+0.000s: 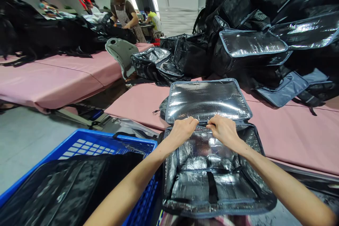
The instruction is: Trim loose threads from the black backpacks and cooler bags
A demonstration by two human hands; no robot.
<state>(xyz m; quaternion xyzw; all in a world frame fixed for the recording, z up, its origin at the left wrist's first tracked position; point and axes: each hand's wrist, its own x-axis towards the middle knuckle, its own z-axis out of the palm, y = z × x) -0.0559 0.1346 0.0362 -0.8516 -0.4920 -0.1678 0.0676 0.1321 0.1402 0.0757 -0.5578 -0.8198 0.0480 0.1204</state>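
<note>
In front of me an insulated bag (217,183) lies open, its silver foil lining facing up and a black strap (212,188) across the inside. Its foil-lined lid (206,99) is folded back onto the pink table. My left hand (184,129) is closed in a pinch on the bag's edge at the lid hinge. Close beside it on the right, my right hand (224,129) pinches the same edge. A small gap separates the two hands. The fingertips partly hide the seam they grip.
A blue plastic crate (76,137) holding a dark camouflage bag (69,187) stands at left. More foil-lined bags (251,44) are piled on the pink table (296,137). A grey chair (120,54) stands between the tables. A person in a checked apron (127,17) works behind.
</note>
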